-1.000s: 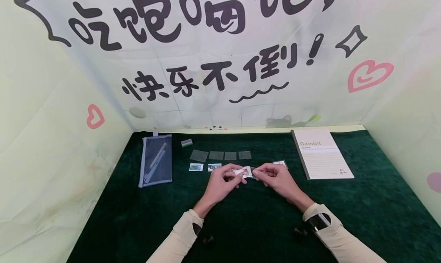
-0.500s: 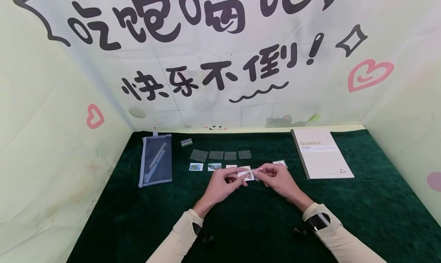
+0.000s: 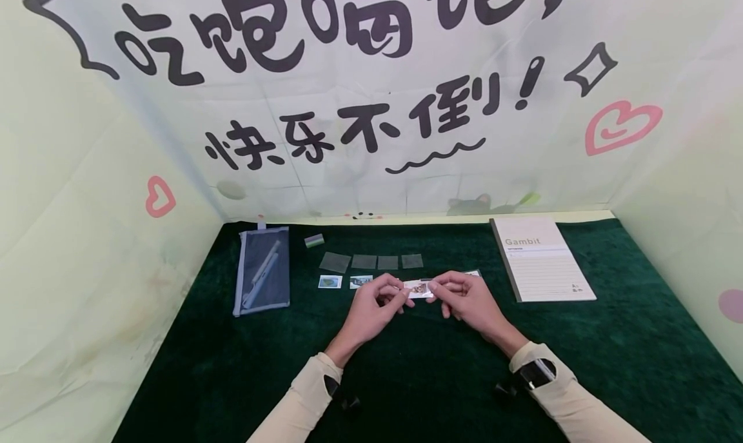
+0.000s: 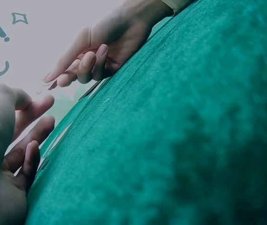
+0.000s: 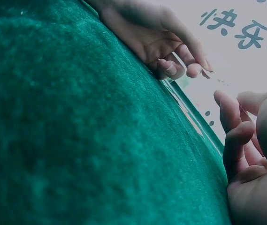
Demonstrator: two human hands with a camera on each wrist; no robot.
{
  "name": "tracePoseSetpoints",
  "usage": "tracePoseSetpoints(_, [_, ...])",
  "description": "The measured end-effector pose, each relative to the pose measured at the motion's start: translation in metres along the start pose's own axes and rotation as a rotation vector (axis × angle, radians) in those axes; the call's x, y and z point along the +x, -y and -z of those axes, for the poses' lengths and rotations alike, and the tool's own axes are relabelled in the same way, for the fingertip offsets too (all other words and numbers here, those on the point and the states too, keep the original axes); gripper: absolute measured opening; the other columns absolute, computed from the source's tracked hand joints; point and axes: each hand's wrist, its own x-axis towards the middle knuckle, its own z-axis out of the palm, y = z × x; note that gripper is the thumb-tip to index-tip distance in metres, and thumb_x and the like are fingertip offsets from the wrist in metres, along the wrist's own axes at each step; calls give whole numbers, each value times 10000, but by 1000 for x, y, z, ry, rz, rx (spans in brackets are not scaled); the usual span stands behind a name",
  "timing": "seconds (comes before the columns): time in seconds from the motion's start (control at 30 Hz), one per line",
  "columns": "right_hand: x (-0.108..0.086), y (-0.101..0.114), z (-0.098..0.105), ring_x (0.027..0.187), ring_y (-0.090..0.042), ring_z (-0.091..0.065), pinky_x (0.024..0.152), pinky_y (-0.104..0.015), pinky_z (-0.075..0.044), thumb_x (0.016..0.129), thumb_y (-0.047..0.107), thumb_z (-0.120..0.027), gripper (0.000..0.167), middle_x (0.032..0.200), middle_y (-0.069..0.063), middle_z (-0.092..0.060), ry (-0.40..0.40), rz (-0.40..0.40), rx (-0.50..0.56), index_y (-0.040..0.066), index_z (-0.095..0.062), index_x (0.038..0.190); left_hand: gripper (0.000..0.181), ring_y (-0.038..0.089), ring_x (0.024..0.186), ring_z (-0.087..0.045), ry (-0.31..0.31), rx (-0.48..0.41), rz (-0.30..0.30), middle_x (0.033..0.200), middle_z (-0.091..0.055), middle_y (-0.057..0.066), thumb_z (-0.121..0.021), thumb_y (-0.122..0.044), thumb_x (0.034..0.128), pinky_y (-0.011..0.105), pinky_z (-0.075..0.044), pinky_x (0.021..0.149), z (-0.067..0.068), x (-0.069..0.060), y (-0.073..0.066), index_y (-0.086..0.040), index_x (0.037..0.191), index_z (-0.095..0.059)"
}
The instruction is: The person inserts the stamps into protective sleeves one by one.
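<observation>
A small white-bordered picture stamp (image 3: 418, 289) is held up between my two hands above the dark green cloth. My left hand (image 3: 371, 306) pinches its left end between thumb and forefinger. At its right end my right hand (image 3: 471, 301) pinches a thin clear piece, apparently a sleeve; how far the stamp lies inside it I cannot tell. In the left wrist view the right hand (image 4: 117, 42) shows thumb and forefinger together, other fingers curled. The right wrist view shows the left hand (image 5: 156, 35) pinching a thin edge. Two stamps (image 3: 330, 282) lie left of my hands.
Several clear sleeves (image 3: 364, 262) lie in a row behind the stamps. A small striped block (image 3: 314, 240) and a zipped pouch (image 3: 278, 295) with pens are at left. A notebook (image 3: 548, 269) lies at right. Another card (image 3: 475, 273) is partly hidden behind my right hand.
The held stamp tilted and dipped, then came up level between the hands. My right hand shifted slightly, now covering more of the card behind it. Things on the cloth stayed put.
</observation>
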Motion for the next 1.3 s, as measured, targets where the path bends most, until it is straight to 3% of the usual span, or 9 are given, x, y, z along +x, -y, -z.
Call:
tracePoseSetpoints(0.27, [0, 0, -1, 651, -257, -682, 545, -258, -487, 1062, 465, -679, 341, 916, -99, -807, 59, -3, -49, 211, -715, 1286, 171, 125, 851, -722, 65, 15, -18, 993, -819, -131, -657, -416, 1088, 289, -543, 785, 0, 0, 1, -279, 1148, -739])
tracePoseSetpoints(0.57, [0, -1, -3, 585, -267, -621, 521, -280, -469, 1063, 463, -681, 324, 784, -98, -770, 37, 17, -80, 193, -687, 1241, 229, 104, 865, -733, 117, 33, -3, 952, -826, -147, -656, -473, 1078, 283, -557, 770, -1, 1, 1, -278, 1086, -775])
tracePoseSetpoints(0.77, [1, -4, -5, 658, -294, -696, 626, -308, -499, 1075, 429, -672, 275, 878, -52, -818, 70, 57, -90, 190, -682, 1210, 229, 98, 887, -751, 125, 29, 5, 950, -821, -141, -657, -478, 1076, 283, -579, 784, -2, 1, 3, -282, 1090, -775])
tracePoseSetpoints(1.03, [2, -6, -5, 657, -271, -679, 630, -313, -543, 1080, 372, -678, 235, 1013, -46, -822, 98, 98, -59, 176, -674, 1211, 216, 105, 797, -734, 92, 42, -8, 927, -816, -116, -670, -448, 1077, 265, -566, 705, -3, 1, 3, -264, 1088, -783])
tracePoseSetpoints(1.3, [2, -3, -2, 640, -208, -639, 603, -295, -528, 1085, 313, -677, 300, 1092, -106, -820, 140, 77, -33, 106, -629, 1297, 200, 144, 775, -717, 22, 11, 12, 886, -817, -92, -675, -440, 1077, 267, -559, 713, -3, 2, 2, -258, 1076, -758])
